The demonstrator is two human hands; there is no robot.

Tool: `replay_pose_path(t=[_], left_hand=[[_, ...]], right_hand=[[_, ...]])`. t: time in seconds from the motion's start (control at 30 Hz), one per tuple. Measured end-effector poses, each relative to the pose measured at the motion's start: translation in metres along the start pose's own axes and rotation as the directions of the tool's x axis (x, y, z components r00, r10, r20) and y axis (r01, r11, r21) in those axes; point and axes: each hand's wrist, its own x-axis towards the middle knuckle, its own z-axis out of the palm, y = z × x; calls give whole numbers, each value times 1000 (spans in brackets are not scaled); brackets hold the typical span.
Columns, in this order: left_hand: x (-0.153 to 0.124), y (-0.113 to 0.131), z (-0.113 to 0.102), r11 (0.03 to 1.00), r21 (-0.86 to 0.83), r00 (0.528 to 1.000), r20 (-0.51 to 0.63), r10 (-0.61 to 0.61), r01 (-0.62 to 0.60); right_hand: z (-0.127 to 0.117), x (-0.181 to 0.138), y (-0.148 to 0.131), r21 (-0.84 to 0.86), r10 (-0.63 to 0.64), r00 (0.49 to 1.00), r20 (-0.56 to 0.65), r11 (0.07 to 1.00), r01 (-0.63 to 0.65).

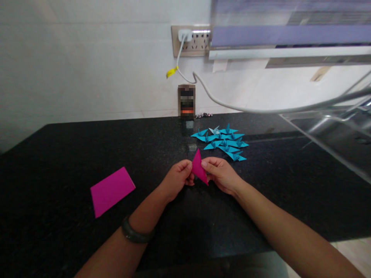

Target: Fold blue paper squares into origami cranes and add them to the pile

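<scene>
A folded magenta paper (199,168), triangular in outline, is held up between my two hands over the black countertop. My left hand (180,175) pinches its left edge between thumb and fingers. On the other side, my right hand (220,172) grips the right edge, thumb in front and fingers partly hidden behind. Just beyond my right hand lies a cluster of blue folded paper cranes (224,143), with one paler crane (215,130) among them. A stack of magenta paper sheets (112,192) rests on the counter to the left of my left hand.
A phone (187,102) leans upright against the white wall, beside a small beaded strand (204,115). From the wall socket (191,41), a white cable (220,102) runs rightward. A metal sink (342,131) is set in the black counter (72,146) at right.
</scene>
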Motion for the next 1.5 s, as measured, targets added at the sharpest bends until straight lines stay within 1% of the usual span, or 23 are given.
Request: replay_pose_path(t=[0.2,0.4,0.8,1.03,1.33,1.5], left_hand=[[0,0,-1,1000,-27,1000,21,-7,8],[0,0,-1,998,-57,999,11,-37,37],[1,-1,-1,998,-64,1000,0,-26,26],[2,-2,-2,993,-111,999,20,-45,46],[0,1,0,993,-108,999,19,-47,49],[0,1,0,993,-106,999,17,-41,43]], right_hand=[[0,0,1,16,-2,1000,-19,1000,2],[0,0,2,12,-9,1000,-26,1000,9],[0,1,4,2,-1,999,-42,1000,1],[1,1,4,0,0,999,-34,1000,0],[1,0,2,7,7,1000,-3,1000,-7],[2,-1,1,3,9,1000,-5,1000,-9]])
